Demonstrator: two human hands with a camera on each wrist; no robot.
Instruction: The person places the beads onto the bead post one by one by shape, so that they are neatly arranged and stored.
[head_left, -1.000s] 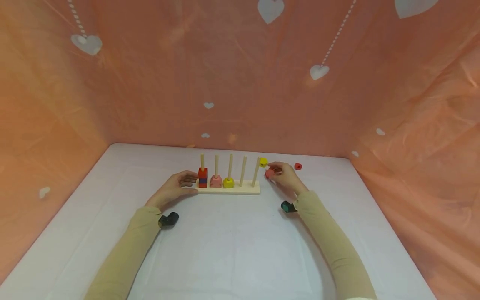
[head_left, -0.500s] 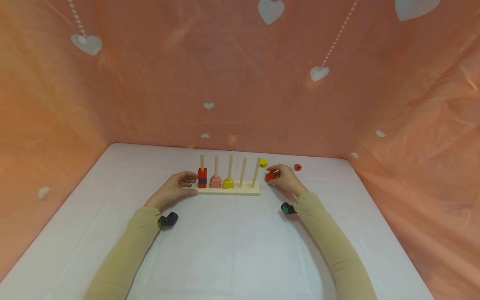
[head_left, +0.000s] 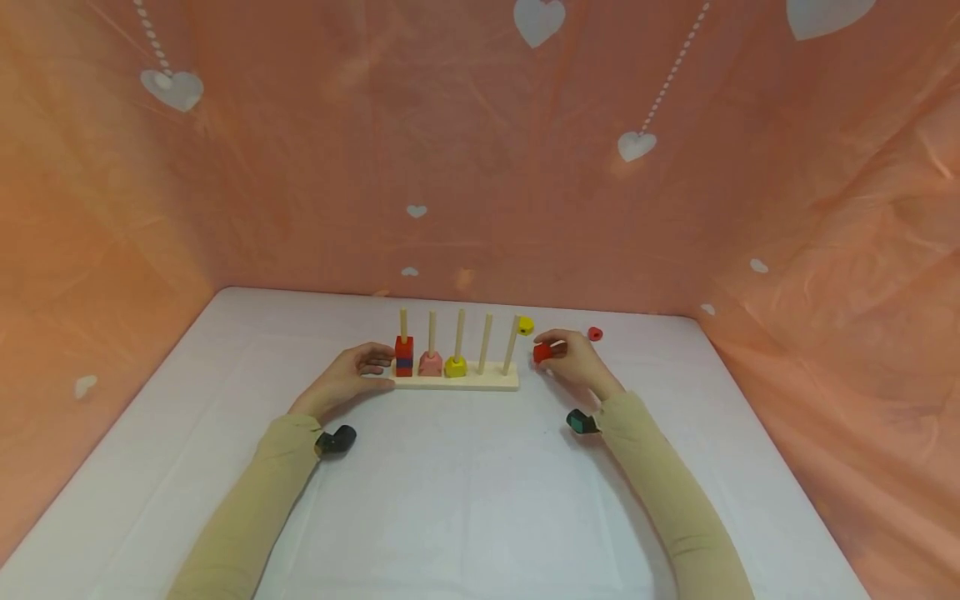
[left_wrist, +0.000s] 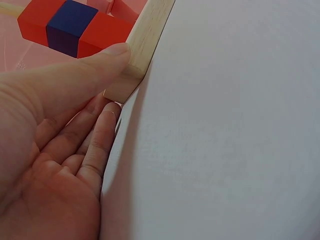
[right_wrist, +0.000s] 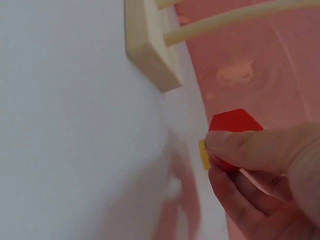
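Observation:
A wooden peg stand (head_left: 491, 382) with several upright pegs stands on the table. Its left peg carries a red, blue and red stack of blocks (left_wrist: 72, 27); beside it are a pink block (head_left: 431, 365) and a yellow block (head_left: 455, 367) on their own pegs. My left hand (head_left: 347, 377) holds the stand's left end, thumb (left_wrist: 107, 57) along the front and fingertips at the underside corner. Just right of the stand, my right hand (head_left: 576, 360) pinches a red block (right_wrist: 235, 122) with flat, angled sides between thumb and fingers, raised over the table.
Behind the right hand lie a yellow block (head_left: 526, 326) and another red block (head_left: 595, 333) on the white table (head_left: 450, 500). An orange-pink cloth (head_left: 480, 167) with white hearts hangs at the back and sides. A black wrist camera (head_left: 581, 422) sticks out from each sleeve.
The right hand's red block has been turned, showing a different side, and the hand has shifted slightly right and toward the near edge. The left hand stays at the stand's end.

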